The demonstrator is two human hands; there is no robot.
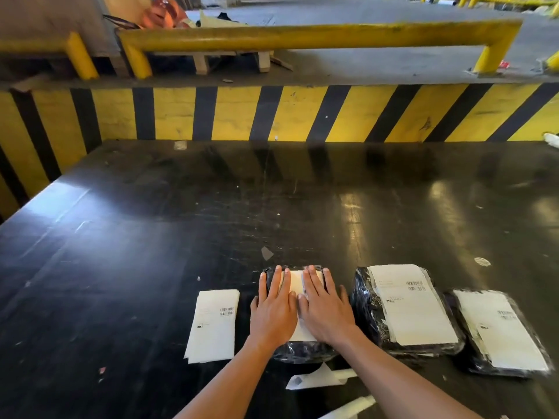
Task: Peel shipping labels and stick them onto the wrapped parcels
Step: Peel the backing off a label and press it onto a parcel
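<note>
Fingers (273,285) of both hands lie flat and spread, grasping nothing, pressing a label (296,287) onto the parcel (302,350) at lower centre; the label stack (213,325) lies just left, nearer the left hand (272,313).

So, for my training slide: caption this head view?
Both hands, left and right, press a white label flat onto a black plastic-wrapped parcel.
</note>
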